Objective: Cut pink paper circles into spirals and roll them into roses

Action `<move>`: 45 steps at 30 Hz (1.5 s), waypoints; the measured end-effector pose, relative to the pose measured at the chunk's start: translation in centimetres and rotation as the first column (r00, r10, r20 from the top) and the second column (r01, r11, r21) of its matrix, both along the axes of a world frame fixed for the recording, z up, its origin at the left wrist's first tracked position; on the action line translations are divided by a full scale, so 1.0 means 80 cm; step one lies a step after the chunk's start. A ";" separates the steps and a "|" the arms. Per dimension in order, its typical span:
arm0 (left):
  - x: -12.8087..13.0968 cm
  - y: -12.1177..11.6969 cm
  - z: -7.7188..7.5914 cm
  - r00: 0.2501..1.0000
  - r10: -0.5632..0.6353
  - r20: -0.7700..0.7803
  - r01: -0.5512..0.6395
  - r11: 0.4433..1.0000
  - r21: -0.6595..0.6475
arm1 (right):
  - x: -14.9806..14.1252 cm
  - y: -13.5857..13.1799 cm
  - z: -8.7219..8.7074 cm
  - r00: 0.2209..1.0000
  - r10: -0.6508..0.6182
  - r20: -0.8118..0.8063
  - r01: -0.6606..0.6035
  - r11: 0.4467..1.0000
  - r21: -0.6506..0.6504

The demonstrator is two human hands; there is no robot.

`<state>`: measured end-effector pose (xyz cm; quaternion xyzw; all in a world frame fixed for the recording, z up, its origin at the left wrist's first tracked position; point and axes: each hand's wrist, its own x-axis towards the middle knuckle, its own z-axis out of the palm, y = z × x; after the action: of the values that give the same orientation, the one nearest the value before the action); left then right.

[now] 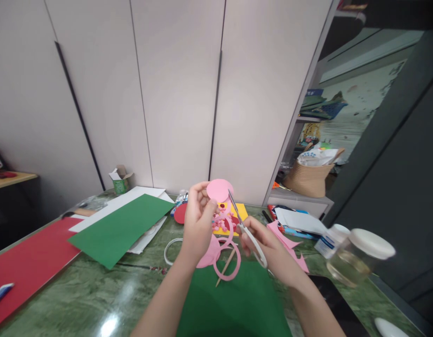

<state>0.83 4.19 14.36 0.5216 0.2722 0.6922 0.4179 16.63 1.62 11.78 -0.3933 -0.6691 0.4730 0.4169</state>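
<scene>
In my left hand (200, 217) is a pink paper circle (219, 189), pinched at its left edge and raised above the table. My right hand (260, 241) grips white-handled scissors (252, 243), whose blades point up and left and meet the circle's right side. Below the circle hangs a curling strip of pink paper. Between my forearms lies a pink paper ring (216, 267) with a thin wooden stick (225, 267) across it, on a green sheet (234, 304). Behind my hands, a yellow sheet (241, 210) carries small pink and red pieces.
At left lie a green sheet (123, 227) and a red sheet (37, 264). A white tape roll (168, 252) sits near my left wrist. Pink scraps (285, 241), a white-lidded jar (357, 262) and a dark tablet (337, 302) are to the right. Cabinet doors (174, 93) stand behind.
</scene>
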 end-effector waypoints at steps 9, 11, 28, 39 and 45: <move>0.010 -0.001 -0.002 0.998 -0.065 -0.017 0.065 0.998 0.003 | -0.006 0.000 0.001 1.000 -0.001 -0.005 0.001 1.000 0.009; 0.010 0.000 -0.003 0.997 -0.066 -0.027 0.066 0.998 -0.002 | -0.004 0.000 0.001 1.000 0.012 -0.013 -0.012 0.999 0.031; 0.004 0.001 -0.002 0.992 -0.112 -0.059 0.112 0.994 -0.006 | 0.001 0.000 0.002 0.998 0.039 -0.046 -0.039 0.999 0.020; 0.000 0.001 0.002 0.998 -0.051 -0.046 0.052 0.999 0.007 | 0.001 -0.001 0.002 0.999 0.016 -0.044 -0.016 1.000 -0.003; -0.001 0.000 0.002 0.999 -0.045 -0.012 0.045 0.999 0.020 | 0.000 -0.001 0.004 0.998 0.020 -0.051 -0.021 1.000 -0.019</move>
<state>0.74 4.16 14.53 0.5359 0.2560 0.6822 0.4265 16.66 1.53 12.11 -0.3781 -0.6577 0.4936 0.4251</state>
